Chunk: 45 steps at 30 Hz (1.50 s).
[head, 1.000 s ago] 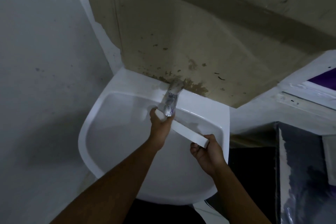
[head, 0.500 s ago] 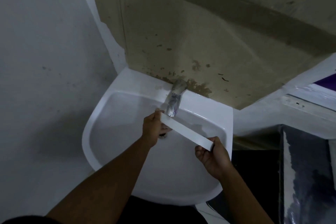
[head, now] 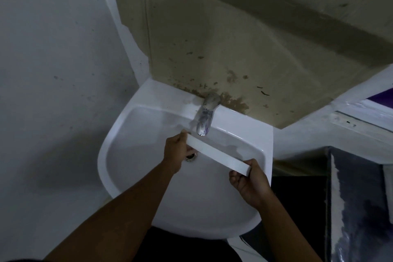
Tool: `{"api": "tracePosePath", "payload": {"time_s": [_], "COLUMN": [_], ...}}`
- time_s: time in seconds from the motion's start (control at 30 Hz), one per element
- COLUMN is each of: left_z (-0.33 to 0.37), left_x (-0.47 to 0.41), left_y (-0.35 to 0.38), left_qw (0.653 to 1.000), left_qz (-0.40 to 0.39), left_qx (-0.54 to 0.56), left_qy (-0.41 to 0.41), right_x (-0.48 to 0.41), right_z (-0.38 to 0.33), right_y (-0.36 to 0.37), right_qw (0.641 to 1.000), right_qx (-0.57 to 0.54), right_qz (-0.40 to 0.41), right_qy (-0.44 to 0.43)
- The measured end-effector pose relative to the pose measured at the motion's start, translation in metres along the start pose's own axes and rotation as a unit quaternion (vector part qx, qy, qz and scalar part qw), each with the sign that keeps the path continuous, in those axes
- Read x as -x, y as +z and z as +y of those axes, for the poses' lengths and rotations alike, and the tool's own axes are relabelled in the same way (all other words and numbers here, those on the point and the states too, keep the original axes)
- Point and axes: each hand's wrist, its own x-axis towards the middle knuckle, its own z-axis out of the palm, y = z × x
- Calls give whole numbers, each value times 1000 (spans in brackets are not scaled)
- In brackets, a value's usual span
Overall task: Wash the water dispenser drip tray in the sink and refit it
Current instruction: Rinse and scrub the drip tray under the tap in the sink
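Drip tray (head: 218, 155) over sink (head: 131, 178), just below tap (head: 204, 120) | left hand (head: 177, 151), right hand (head: 249, 181) each pinch an end | keep level under spout (flow not discernible), grip firmly.

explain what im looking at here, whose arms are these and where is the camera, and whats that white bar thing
There is no machine here. The camera sits on a person's head and looks down, so the two arms are the wearer's own. Below them is a white wall-mounted sink with a chrome tap at the back and a drain in the basin. The white bar is the water dispenser's drip tray, seen edge-on. The left hand grips one end and the right hand the other, holding it over the basin just below the tap's spout. I cannot tell whether water is running.
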Motion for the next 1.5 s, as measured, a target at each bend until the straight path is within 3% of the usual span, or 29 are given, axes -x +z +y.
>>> {"api": "tracePosePath", "payload": {"time_s": [0.1,0.17,0.23,0.4,0.47,0.53,0.57,0.67,0.8,0.87,0.93,1.03,1.17,1.27,1.3,1.4,1.5], "left_z": [3,3,0,0,5,9,11,17,26,32,35,37,37,29,25,27,34], "left_x": [-3,-2,1,13,18,22,23,23,24,26,28,29,27,30,29,29,28], "left_y": [-15,-22,-27,-41,-43,-41,-39,-34,-32,-31,-30,-27,-28,-30,-30,-28,-27], "left_qw": [997,995,993,989,991,991,991,989,967,951,920,876,890,897,893,885,877], "left_qz": [9,-8,-34,-108,-124,-115,-102,-69,-89,-111,-139,-143,-150,-151,-148,-149,-171], "left_qx": [28,47,44,35,-1,-61,-82,-123,-208,-245,-305,-383,-358,-353,-357,-364,-360], "left_qy": [-68,-93,-100,-93,-59,-11,8,51,119,151,202,257,238,220,230,250,268], "right_x": [-7,-13,-18,-25,-31,-33,-31,-27,-23,-20,-16,-15,-22,-30,-29,-18,-10], "right_z": [2,2,4,8,11,15,19,27,31,35,42,48,45,39,39,46,48], "right_y": [-5,-7,-5,16,26,41,53,88,113,113,112,108,89,76,78,91,89], "right_qw": [998,987,969,936,878,778,745,697,682,669,706,666,697,650,650,672,613], "right_qx": [53,152,229,286,406,567,616,687,698,684,602,577,590,696,702,661,668], "right_qz": [-14,13,32,73,99,103,92,63,-28,-73,-128,-181,-161,-100,-93,-104,-149], "right_qy": [-20,-50,-85,-191,-233,-250,-238,-194,-217,-281,-349,-436,-373,-288,-276,-319,-394]}}
